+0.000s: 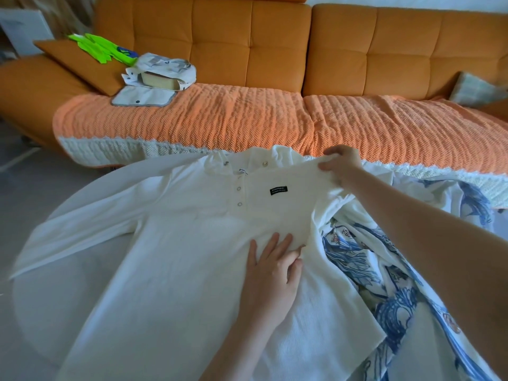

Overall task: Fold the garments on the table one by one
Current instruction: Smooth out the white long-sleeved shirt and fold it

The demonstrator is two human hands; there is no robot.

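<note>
Right grip (341, 167) pinching a shoulder and left grip (275, 268) pressed flat on the chest, a person seems to be starting the side fold of a white buttoned shirt (178, 243), sleeve to be carried inward next, lying face up on the worktop (38, 323) beside a blue-print garment (390, 306).

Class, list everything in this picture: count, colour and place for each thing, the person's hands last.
white shirt: one, white, spread on the table
patterned garment: one, blue and white, right of the shirt, partly under it
table: one, white, under both garments
sofa: one, orange, behind the table
throw: one, orange, over the sofa seat
cloth bundle: one, white and grey, sofa's left end
left hand: one, resting on the shirt's chest
right hand: one, pinching the shirt's shoulder
</note>
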